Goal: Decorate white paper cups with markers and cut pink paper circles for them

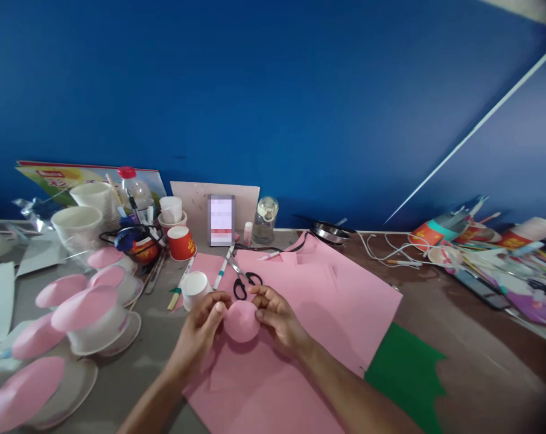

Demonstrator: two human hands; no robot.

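A round pink paper disc [242, 322] is held up between my two hands, over large pink paper sheets [318, 325]. My left hand [206, 322] pinches the disc's left edge between thumb and fingers. At its right edge, my right hand [277, 316] grips it the same way. Just beyond the hands lie black-handled scissors [241, 280], their blades pointing away from me. A small white paper cup [195, 289] stands close behind my left hand. Two markers rest near it, one a white marker [222, 270] beside the scissors.
At left stand several white cups with pink paper tops [87, 310]. A red paper cup [181, 243], a phone [221, 220] and a glass jar [266, 220] line the back. Green paper [406, 377] lies at right, near white cables [390, 247] and a cluttered pile of stationery.
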